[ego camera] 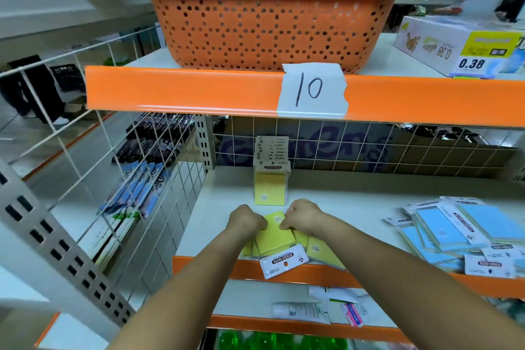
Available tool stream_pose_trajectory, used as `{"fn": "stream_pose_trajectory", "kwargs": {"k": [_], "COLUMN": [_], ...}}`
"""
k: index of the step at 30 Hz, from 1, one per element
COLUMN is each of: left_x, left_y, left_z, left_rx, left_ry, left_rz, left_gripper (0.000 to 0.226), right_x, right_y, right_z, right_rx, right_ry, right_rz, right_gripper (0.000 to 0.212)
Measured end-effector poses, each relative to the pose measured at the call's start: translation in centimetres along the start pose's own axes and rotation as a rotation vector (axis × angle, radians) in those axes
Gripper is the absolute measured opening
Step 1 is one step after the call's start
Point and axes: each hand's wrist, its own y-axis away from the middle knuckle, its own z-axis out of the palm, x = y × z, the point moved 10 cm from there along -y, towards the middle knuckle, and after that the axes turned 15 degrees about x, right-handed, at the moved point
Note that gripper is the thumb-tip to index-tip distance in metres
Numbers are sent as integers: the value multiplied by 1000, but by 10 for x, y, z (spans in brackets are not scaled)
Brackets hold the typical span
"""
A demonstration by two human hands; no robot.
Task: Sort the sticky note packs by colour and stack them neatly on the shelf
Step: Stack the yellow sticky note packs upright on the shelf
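At the front lip of the shelf (216, 202), left hand (246, 221) and right hand (301, 216) pinch the top yellow pack (275, 236), whose header card overhangs the edge, so a loose squeeze could spill the slanted pile beneath.
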Motion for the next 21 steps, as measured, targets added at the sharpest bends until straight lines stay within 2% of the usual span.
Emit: {"fn": "stream_pose_trajectory", "kwargs": {"k": [5,9,13,17,21], "left_x": [1,11,16,9,3], "left_y": [-2,0,-3,-12,-13], "left_z": [-1,-4,-9,-16,-10], "left_rx": [-36,-130,-179,-117,-117], "left_ry": [49,187,349,567,749], "left_rz": [-47,-3,31,-71,-184], "left_gripper": [28,14,13,6,16], "right_x": [1,-3,-14,-4,17], "right_y": [-4,-10,-16,-19,-17], "right_z": [0,-4,-30,-57,-60], "right_rx": [-28,-52,60,278,363], "right_ry": [-68,-290,-454,-373,-356], "right_rz": [38,71,31,47,229], "right_gripper": [19,20,3,28,70]}}
